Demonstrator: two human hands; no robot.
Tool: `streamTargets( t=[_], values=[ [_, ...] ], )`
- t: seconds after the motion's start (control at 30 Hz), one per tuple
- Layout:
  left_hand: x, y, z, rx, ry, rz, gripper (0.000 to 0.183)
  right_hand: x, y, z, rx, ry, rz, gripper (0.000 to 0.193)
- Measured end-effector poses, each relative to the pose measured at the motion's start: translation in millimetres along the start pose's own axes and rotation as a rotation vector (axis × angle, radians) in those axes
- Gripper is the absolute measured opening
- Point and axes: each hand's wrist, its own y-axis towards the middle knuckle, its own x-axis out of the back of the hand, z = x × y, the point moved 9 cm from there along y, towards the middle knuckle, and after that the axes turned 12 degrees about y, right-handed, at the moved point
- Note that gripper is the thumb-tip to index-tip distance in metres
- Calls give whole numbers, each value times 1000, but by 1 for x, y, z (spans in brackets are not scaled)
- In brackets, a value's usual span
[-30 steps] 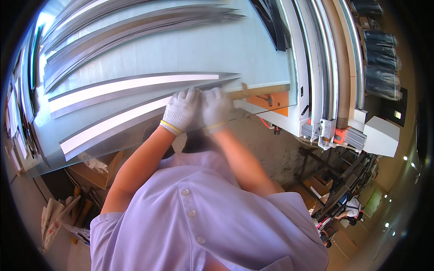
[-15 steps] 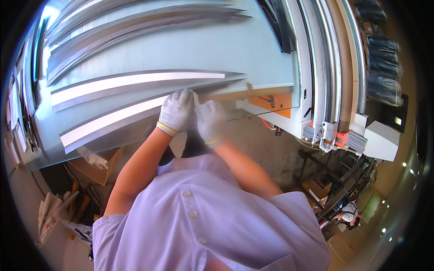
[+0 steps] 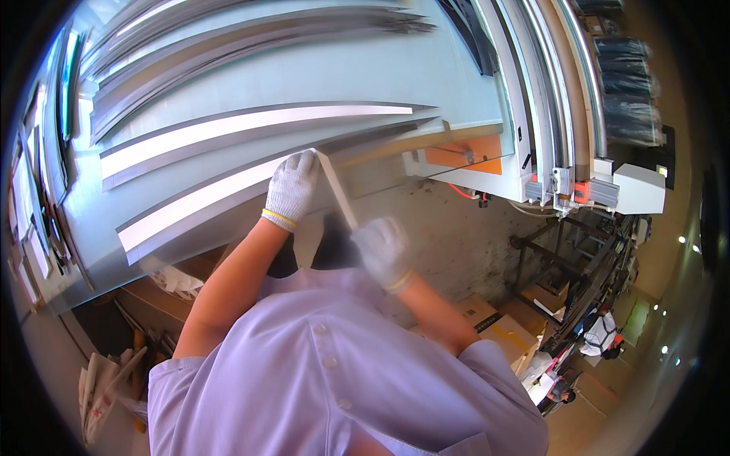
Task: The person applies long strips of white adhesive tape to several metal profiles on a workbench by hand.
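Here's the white band (image 3: 337,188), partly up off the nearer dark strip (image 3: 366,140) along the near edge of the bench (image 3: 365,74): right stretch looks bare, left stretch yet covered, the farther strip (image 3: 220,140) banded almost to its tip; right hand (image 3: 381,248), grip closed on the loose end; left hand (image 3: 293,185) over the fold, pinching or not, can't tell

White strip (image 3: 337,188) in right hand (image 3: 382,247)

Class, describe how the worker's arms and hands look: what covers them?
The left hand and right hand wear whitish knitted gloves with yellow cuff edges; the right glove is blurred. The forearms are bare below short lavender sleeves.
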Motion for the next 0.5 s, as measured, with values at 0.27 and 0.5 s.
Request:
streamTargets(
  t=[0.27, 0.5],
  values=[
    [-2, -14, 13, 37, -172, 115, 49, 9, 49, -38, -251, -159, -248, 47],
    [5, -7, 10, 67, -248, 119, 43, -89, 102, -83, -338, -511, 73, 15]
  ],
)
